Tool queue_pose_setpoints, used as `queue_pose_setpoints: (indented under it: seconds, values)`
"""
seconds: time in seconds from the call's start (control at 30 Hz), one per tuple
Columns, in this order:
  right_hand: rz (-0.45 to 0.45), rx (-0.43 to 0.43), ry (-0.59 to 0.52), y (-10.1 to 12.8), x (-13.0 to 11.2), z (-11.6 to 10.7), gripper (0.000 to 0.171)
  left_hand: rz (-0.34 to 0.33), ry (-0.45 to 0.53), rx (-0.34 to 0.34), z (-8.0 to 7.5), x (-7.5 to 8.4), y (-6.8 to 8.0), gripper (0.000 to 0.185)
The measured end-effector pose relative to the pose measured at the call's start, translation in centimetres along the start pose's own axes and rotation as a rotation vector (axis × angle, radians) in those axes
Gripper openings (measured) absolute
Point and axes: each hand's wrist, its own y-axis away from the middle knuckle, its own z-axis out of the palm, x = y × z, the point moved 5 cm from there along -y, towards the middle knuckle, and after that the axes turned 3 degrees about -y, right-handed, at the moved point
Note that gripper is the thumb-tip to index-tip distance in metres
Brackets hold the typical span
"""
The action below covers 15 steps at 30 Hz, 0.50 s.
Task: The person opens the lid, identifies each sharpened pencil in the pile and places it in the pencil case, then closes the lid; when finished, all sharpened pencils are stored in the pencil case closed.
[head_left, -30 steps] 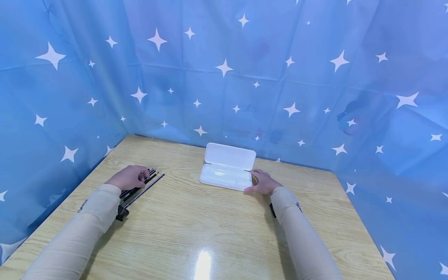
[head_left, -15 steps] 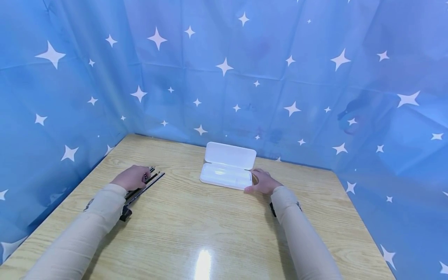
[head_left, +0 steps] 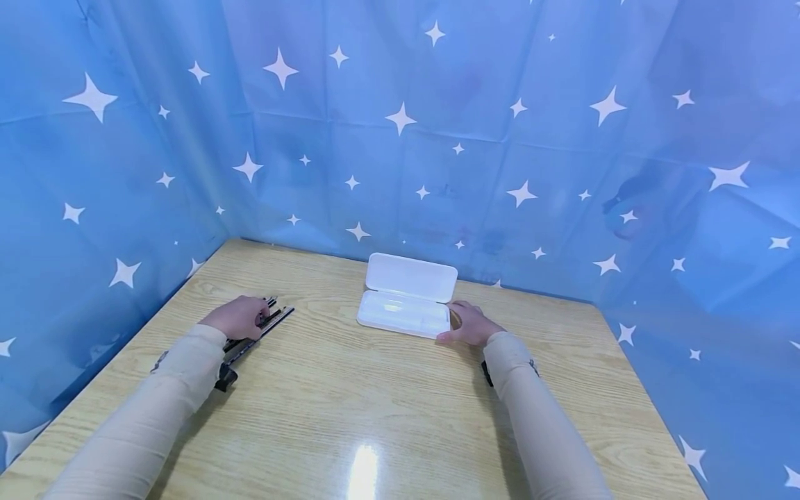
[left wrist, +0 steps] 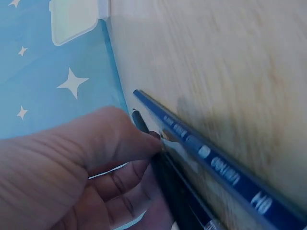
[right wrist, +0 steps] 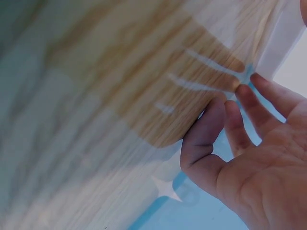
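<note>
At the left of the table, my left hand (head_left: 237, 319) is over a small bundle of dark pencils and pens. In the left wrist view its thumb and forefinger pinch a dark pen (left wrist: 168, 184), while the other fingers curl beneath. Alongside lies a dark blue HB pencil (left wrist: 220, 165), its white lettering facing up. A white pencil case (head_left: 403, 314) stands with its lid raised towards the curtain. My right hand (head_left: 470, 325) grips the case's right end, thumb by the front corner and fingers round the side. The right wrist view shows those fingers bent beside the case's edge (right wrist: 283, 40).
The wooden table (head_left: 350, 396) ends at a blue curtain (head_left: 400, 167) with white stars, which closes off the back and both sides. A bright light reflection lies near the front. A black wrist camera (head_left: 226, 377) sits under the left sleeve.
My left hand has shifted slightly to the right over the pens, its fingers closing in on them. My right hand and the pencil case have stayed in place.
</note>
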Motion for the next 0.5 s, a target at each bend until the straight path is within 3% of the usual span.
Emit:
queue_pose_setpoints:
  seconds: [0.3, 0.5]
  values:
    - [0.008, -0.004, -0.013, -0.07, 0.22, 0.11, 0.097, 0.027, 0.088, 0.007, -0.53, -0.39, 0.53, 0.039]
    - [0.004, -0.002, -0.018, -0.07, 0.31, 0.09, 0.098, 0.084, 0.139, 0.016, -0.98, -0.45, 0.51, 0.043]
